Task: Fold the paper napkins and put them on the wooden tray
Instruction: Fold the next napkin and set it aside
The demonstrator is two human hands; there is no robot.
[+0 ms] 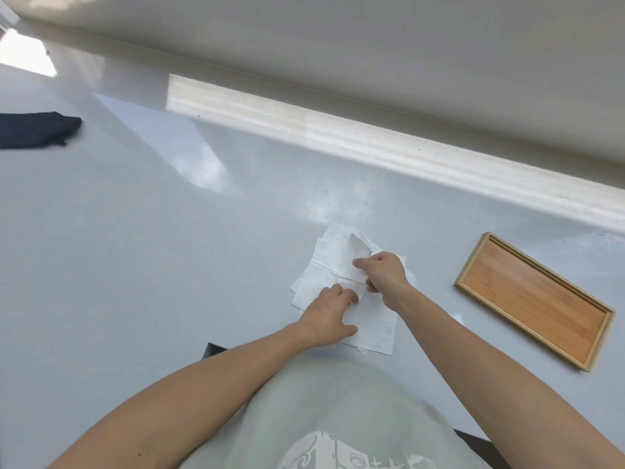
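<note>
your left hand (329, 314) lies flat, fingers spread narrow, pressing the loose stack of paper napkins (375, 328) onto the white table (152, 248). just beyond it, your right hand (384, 270) pinches a lifted corner of the top napkin (351, 253). the wooden tray (473, 287) sits well off to the right of your right hand, nothing in it. a dark cloth (37, 128) lies far to the left.

Bright, even daylight. Glare patch on white table (189, 154); bright striped band along its far edge. Overexposed spot upper left. Shadows soft and faint. Wide-angle bending of straight lines toward edges. Slight overall softness.
</note>
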